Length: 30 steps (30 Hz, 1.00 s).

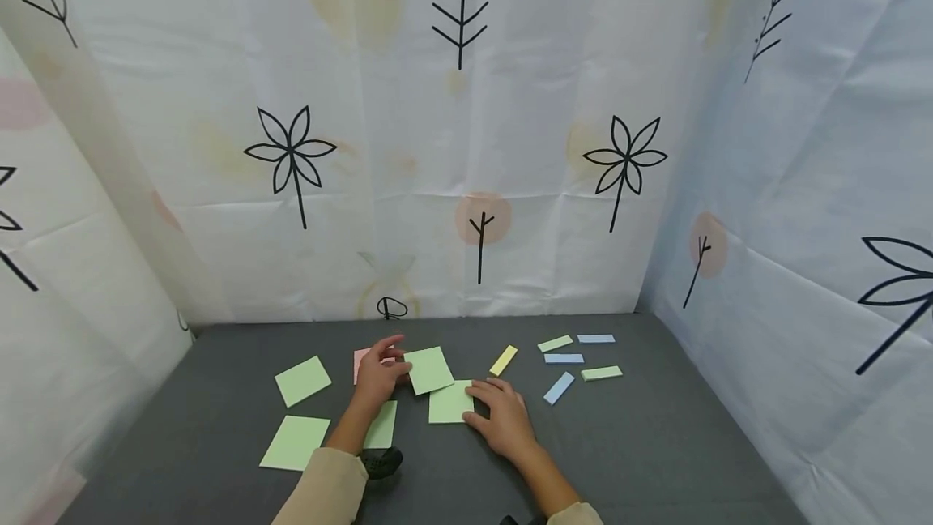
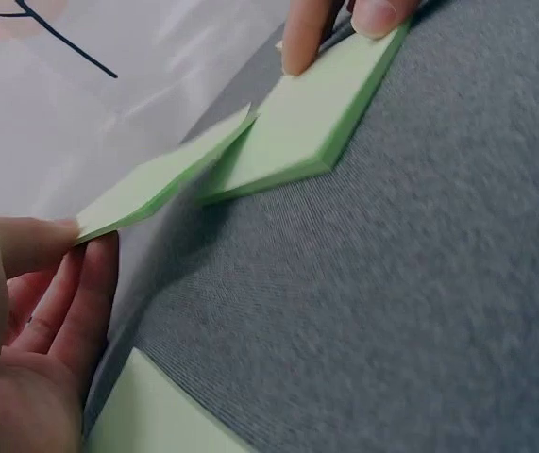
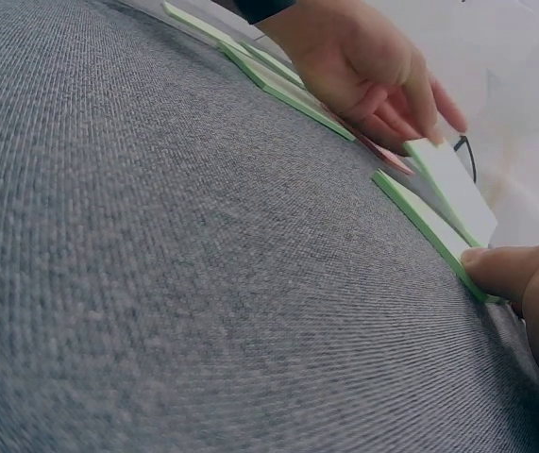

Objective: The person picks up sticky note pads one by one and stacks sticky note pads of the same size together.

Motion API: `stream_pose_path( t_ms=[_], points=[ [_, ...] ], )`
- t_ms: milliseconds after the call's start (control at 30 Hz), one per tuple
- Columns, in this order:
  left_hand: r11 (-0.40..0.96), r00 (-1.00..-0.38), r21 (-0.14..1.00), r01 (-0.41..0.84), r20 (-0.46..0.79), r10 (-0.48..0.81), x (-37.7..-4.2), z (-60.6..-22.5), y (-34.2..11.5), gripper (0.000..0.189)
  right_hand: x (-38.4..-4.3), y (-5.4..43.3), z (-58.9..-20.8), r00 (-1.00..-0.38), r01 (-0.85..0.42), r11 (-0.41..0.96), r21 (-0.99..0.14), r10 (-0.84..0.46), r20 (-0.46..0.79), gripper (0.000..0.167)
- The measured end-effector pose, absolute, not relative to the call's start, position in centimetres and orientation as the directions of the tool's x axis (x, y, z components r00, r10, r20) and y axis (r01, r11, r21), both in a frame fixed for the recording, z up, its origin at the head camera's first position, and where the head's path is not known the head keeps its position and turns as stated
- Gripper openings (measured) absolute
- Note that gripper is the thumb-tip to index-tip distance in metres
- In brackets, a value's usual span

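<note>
My left hand [image 1: 377, 379] pinches the edge of a thin pale green sticky note pad [image 1: 428, 370] between thumb and fingers, tilted above the table. The raised pad's far corner overlaps a thicker green sticky note pad [image 2: 293, 113] lying flat. My right hand [image 1: 504, 420] grips that lower pad at its right end, with the thumb [image 3: 497, 269] at its near edge. Behind the left hand a pink sticky note pad [image 1: 360, 363] is partly hidden. Another green pad [image 1: 381, 426] lies beside the left wrist.
Two more green pads [image 1: 303, 381] lie at the left of the grey table [image 1: 627, 460]. On the right are a yellow strip [image 1: 503, 360], several blue strips [image 1: 559, 388] and green strips [image 1: 601, 373]. White patterned cloth [image 1: 539, 104] hangs around the table.
</note>
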<state>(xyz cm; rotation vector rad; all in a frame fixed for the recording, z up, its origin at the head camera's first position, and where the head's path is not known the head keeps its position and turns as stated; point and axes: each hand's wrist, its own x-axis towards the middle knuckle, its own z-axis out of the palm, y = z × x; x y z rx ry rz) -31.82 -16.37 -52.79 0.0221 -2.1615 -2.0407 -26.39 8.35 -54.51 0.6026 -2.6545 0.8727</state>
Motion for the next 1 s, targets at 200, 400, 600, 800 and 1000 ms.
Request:
stream_pose_path(
  t_ms=[200, 400, 600, 800, 1000],
  points=[
    [0.182, -0.996, 0.980, 0.083, 0.088, -0.024, -31.2, -52.9, -16.1, 0.050, -26.3, 8.3, -54.3, -0.877, -0.463, 0.736, -0.493, -0.302, 0.374, 0.040],
    [0.362, -0.986, 0.918, 0.163, 0.168, 0.018, -30.5, -52.9, -15.4, 0.045, -26.3, 8.3, -54.2, -0.887, -0.445, 0.740, -0.505, -0.286, 0.362, 0.045],
    [0.478, -0.973, 0.850, 0.220, 0.229, 0.041, -29.9, -52.8, -14.6, 0.045, -26.3, 8.1, -54.2, -0.900, -0.416, 0.755, -0.506, -0.264, 0.347, 0.050],
    [0.535, -0.966, 0.809, 0.244, 0.249, 0.064, -29.5, -53.0, -13.9, 0.045, -26.4, 8.1, -54.3, -0.900, -0.413, 0.751, -0.515, -0.252, 0.356, 0.054],
    [0.579, -0.964, 0.777, 0.247, 0.255, 0.069, -29.3, -52.9, -13.4, 0.063, -26.5, 8.3, -54.4, -0.898, -0.421, 0.746, -0.516, -0.262, 0.354, 0.059]
  ],
)
